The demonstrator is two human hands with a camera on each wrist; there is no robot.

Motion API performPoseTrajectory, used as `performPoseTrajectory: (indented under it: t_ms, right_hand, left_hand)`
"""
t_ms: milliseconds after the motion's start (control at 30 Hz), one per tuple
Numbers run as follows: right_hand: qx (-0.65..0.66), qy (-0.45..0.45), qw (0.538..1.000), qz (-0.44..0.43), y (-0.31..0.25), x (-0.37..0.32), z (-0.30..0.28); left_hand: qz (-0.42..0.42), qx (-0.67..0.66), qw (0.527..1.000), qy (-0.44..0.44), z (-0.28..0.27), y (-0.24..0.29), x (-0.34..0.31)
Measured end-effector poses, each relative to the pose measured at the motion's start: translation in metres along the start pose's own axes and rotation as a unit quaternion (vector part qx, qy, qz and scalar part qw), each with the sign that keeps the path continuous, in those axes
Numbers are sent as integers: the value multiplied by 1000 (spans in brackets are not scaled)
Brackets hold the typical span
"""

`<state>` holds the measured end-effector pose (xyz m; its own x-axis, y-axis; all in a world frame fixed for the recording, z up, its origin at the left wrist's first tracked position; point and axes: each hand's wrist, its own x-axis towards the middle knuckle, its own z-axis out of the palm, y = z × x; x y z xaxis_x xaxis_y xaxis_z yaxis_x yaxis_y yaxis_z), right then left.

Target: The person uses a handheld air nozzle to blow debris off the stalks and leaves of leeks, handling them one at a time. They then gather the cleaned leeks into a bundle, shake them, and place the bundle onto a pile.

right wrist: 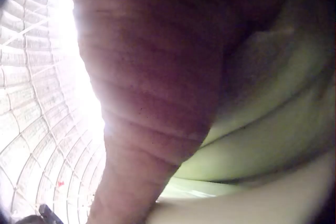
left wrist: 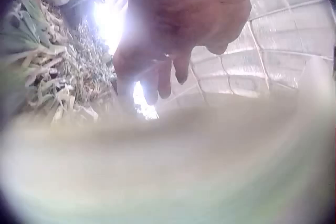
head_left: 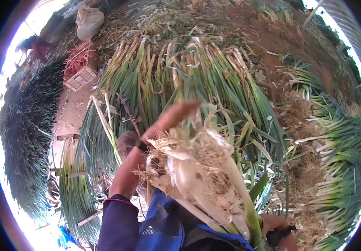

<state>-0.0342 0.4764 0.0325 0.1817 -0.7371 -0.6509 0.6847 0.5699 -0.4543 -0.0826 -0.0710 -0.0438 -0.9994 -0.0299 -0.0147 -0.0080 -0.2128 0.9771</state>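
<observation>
A thick bundle of large green onions point(head_left: 205, 175) is held up against the body, its white shanks and shaggy roots toward the camera. My right hand point(head_left: 274, 226) grips it low down, by the greener part of the stalks. Close up in the right wrist view, the right hand point(right wrist: 152, 77) lies along pale green stalks point(right wrist: 262, 124); its fingertips are hidden. My left hand point(head_left: 174, 119) is stretched out beside the root end, fingers extended and slightly blurred. In the left wrist view the left hand point(left wrist: 178, 29) has its fingers apart, with blurred pale stalks point(left wrist: 157, 166) in front.
A broad heap of green onions point(head_left: 147, 88) with drooping leaves lies ahead. More line the right side point(head_left: 339, 154), and a dark green pile point(head_left: 25, 121) stands at left. A plastic crate point(head_left: 80, 78), a white sack point(head_left: 89, 21) and scattered leaf litter lie farther back.
</observation>
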Motion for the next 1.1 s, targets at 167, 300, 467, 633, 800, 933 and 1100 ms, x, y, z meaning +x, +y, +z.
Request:
performPoseTrajectory:
  t_ms: [167, 300, 467, 633, 800, 933, 1100]
  right_hand:
    - [2, 25, 1000, -9, 22, 2, -7]
    - [26, 2, 998, 61, 77, 4, -30]
    - [3, 57, 997, -43, 95, 13, -31]
    - [41, 31, 998, -38, 88, 19, -28]
    - [64, 20, 998, 8, 76, 16, -24]
    - [39, 42, 998, 2, 54, 20, -10]
    - [48, 13, 999, -16, 47, 29, -27]
  left_hand:
    - [-62, 206, 966, -142, 32, -12, -35]
    - [-162, 63, 965, -196, 12, -1, -76]
    - [-197, -147, 924, -293, -13, -2, -115]
    - [-240, 111, 939, -219, 27, 25, -124]
    - [-99, 122, 988, -5, -16, -37, -91]
    - [168, 598, 775, 117, -45, 18, -23]
    - [25, 382, 860, 338, -339, 70, -28]
